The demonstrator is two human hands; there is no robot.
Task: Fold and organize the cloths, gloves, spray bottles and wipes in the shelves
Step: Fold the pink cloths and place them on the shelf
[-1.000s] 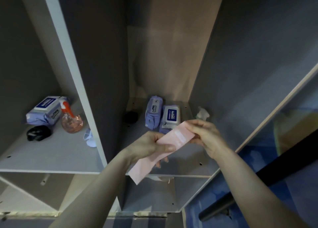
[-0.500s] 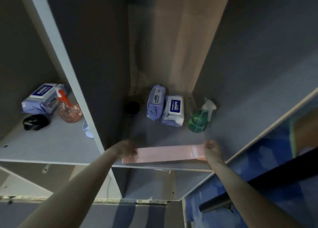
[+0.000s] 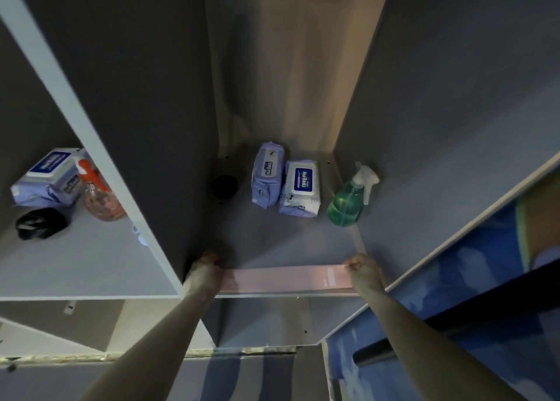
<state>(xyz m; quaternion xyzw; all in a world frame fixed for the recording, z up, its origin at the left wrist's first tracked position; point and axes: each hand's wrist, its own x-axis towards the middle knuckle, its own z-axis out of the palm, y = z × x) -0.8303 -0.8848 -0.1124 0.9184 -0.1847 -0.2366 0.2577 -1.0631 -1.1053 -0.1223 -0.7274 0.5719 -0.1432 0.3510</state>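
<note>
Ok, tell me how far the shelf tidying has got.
Done: two wipes packs and the green spray bottle stand at the back of the right shelf. In hand: left hand and right hand stretch the pink cloth along the front edge. Left: the black item beside the orange spray bottle looks loose.
</note>
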